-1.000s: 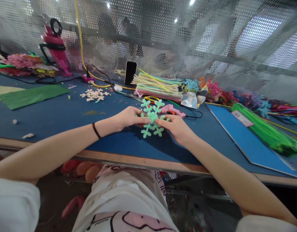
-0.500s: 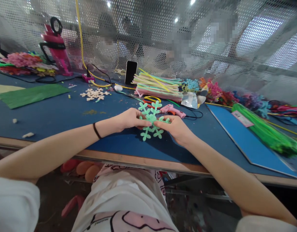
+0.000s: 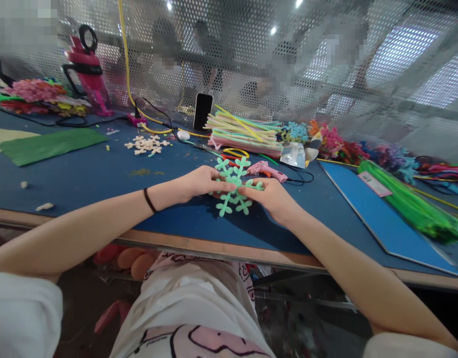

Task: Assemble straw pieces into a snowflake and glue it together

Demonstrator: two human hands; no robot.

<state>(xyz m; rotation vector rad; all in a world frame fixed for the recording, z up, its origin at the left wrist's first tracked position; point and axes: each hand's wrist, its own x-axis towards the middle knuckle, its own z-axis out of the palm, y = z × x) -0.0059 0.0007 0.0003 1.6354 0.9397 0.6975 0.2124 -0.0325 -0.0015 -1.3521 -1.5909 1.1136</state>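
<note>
A mint-green snowflake (image 3: pixel 234 188) made of pipe cleaners hangs just above the blue table (image 3: pixel 83 174), held between both hands. My left hand (image 3: pixel 199 182) pinches its left side, thumb and fingers closed on the centre. From the other side, my right hand (image 3: pixel 270 196) grips it the same way. A black band circles my left wrist. A pink glue gun (image 3: pixel 268 171) lies just beyond my right hand.
A bundle of pastel pipe cleaners (image 3: pixel 245 133) and a phone (image 3: pixel 202 111) stand behind the hands. White snowflake pieces (image 3: pixel 147 144), green felt (image 3: pixel 45 144) and a pink bottle (image 3: pixel 87 69) are at left. A blue sheet (image 3: pixel 381 214) and green pipe cleaners (image 3: pixel 415 204) lie at right. Perforated mesh backs the table.
The snowflake has tipped slightly in my hands and my view shifted a little; both hands keep their grip in the same spot.
</note>
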